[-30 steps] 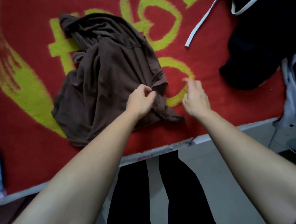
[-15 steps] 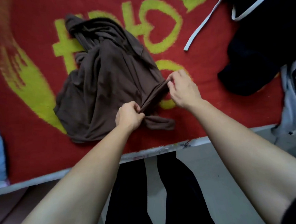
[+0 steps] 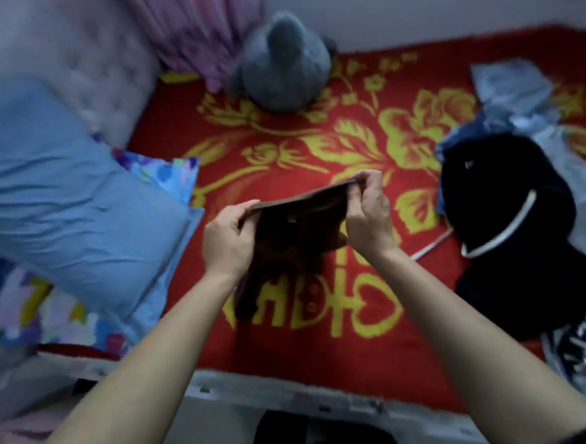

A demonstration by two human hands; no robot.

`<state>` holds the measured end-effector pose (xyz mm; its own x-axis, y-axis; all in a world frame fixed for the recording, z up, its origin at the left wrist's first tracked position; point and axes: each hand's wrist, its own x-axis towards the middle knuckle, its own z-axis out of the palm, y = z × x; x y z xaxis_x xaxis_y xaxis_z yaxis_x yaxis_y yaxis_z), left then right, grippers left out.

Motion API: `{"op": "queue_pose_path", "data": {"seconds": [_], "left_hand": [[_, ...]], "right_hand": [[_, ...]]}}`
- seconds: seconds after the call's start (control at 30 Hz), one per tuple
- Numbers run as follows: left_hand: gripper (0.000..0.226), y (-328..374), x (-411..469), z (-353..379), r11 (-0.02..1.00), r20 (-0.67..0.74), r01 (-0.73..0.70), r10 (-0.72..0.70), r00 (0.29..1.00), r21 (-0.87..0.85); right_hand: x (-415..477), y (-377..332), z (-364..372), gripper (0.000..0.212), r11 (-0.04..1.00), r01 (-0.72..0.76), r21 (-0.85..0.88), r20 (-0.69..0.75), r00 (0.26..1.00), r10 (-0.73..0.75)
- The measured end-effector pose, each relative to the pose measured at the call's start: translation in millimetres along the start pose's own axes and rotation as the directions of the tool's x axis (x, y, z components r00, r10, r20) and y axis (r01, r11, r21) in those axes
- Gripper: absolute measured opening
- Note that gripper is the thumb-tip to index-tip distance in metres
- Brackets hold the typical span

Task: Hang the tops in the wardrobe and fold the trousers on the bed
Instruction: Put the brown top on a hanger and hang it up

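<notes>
Above the bed (image 3: 327,350) the brown garment (image 3: 295,228) hangs, its banded top edge stretched left to right and its long axis running straight down. The left grip (image 3: 229,239) and right grip (image 3: 370,213) each pinch one end. These are probably trousers being opened out; next, lay them flat for folding.

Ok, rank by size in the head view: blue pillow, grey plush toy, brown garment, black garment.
Largest first:
Light blue pillow
Black white-trimmed garment
Grey plush toy and brown fabric garment: alike, and the garment is nearer the camera
</notes>
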<state>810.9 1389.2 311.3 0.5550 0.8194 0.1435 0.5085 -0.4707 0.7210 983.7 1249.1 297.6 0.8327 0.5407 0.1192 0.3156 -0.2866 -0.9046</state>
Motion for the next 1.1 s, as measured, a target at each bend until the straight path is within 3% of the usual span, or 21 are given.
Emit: {"op": "queue_pose_path", "data": {"seconds": [0.13,0.27,0.33,0.4,0.53,0.67,0.7,0.87,1.0,1.1], "left_hand": [[0.016,27.6,-15.7,-70.0,0.925,-0.047,0.232,-0.257,0.965,-0.3],[0.018,29.0,-51.8,-130.4,0.712,-0.071,0.455,-0.574,0.816,-0.536],[0.018,29.2,-75.4,-160.6,0.637,-0.055,0.508,-0.653,0.756,-0.58],[0.021,30.9,-97.7,-193.6,0.696,-0.113,0.495,-0.63,0.768,-0.52],[0.025,41.6,-151.9,-263.6,0.904,-0.332,0.376,-0.424,0.843,-0.202],[0.002,47.7,-231.4,-327.3,0.948,-0.373,0.313,-0.311,0.874,-0.056],[0.011,50.0,-257.3,-341.2,0.949,-0.386,0.314,-0.304,0.871,-0.037],[0.036,38.7,-409.2,-403.8,0.918,-0.488,0.392,-0.37,0.79,-0.061],[0.038,17.7,-547.5,-462.8,0.87,-0.623,0.457,-0.463,0.631,-0.184],[0.031,5.1,-639.1,-510.1,0.841,-0.668,0.499,-0.495,0.555,-0.209]], "right_hand": [[8.0,-79.2,5.1,0.008,0.99,0.137,0.029,0.13,0.982,-0.14],[-16.4,-134.7,22.6,0.016,0.978,0.193,0.082,0.33,0.921,-0.21],[-37.5,-161.2,29.9,0.018,0.972,0.196,0.13,0.404,0.885,-0.233],[-58.5,-188.6,34.9,0.017,0.957,0.229,0.177,0.46,0.841,-0.286],[-107.6,-247.8,35.7,0.023,0.898,0.397,0.191,0.531,0.727,-0.435],[-177.4,-295.1,32.4,0.026,0.819,0.572,0.048,0.658,0.599,-0.457],[-199.7,-302.6,31.2,0.023,0.809,0.586,0.044,0.673,0.581,-0.458],[-335.6,-332.5,31.5,0.023,0.771,0.618,0.154,0.637,0.534,-0.556],[-467.5,-374.0,51.6,0.031,0.632,0.705,0.322,0.702,0.27,-0.659],[-560.1,-412.0,66.8,0.043,0.521,0.723,0.454,0.684,0.092,-0.724]]}}
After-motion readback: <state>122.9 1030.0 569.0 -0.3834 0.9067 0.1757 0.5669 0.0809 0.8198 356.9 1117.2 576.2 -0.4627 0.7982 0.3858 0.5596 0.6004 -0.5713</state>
